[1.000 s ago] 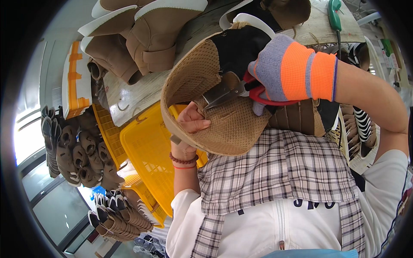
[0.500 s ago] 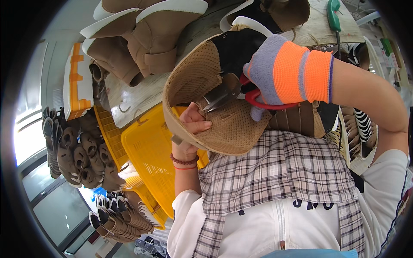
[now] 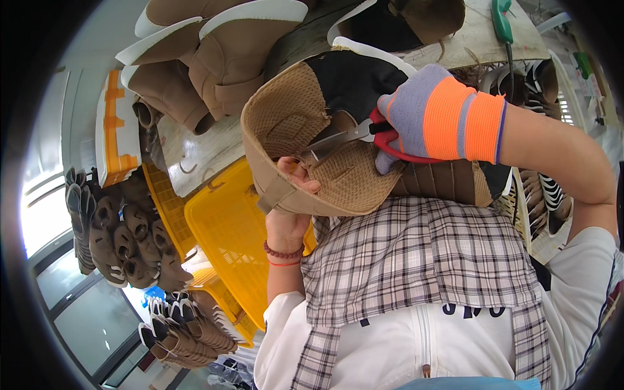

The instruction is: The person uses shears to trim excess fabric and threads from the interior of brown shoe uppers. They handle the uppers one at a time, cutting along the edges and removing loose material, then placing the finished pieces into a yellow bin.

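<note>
A brown boot upper (image 3: 357, 188) with tan mesh lining and a black lining section lies opened out in front of my chest. My bare left hand (image 3: 287, 227) grips its left edge, with fingertips curled over onto the mesh inside. Around the red handles of a pair of scissors (image 3: 341, 138) my right hand (image 3: 416, 114), in a grey and orange glove, is closed. The blades point left into the upper, over the mesh and close to my left fingertips. Their tips rest near the lining's edge; whether they touch it I cannot tell.
Several brown boot uppers (image 3: 227, 65) with white edges stand on the worktable (image 3: 188, 159) at the far left. A yellow basket (image 3: 227, 227) is below it. Stacked shoe parts (image 3: 140, 234) hang further left. A green-handled tool (image 3: 502, 23) with a cord lies far right.
The scissor blades, spread earlier, are now closer together. My right hand has shifted slightly down and right. The boot upper has tilted a little, and my left fingers have curled further behind its edge.
</note>
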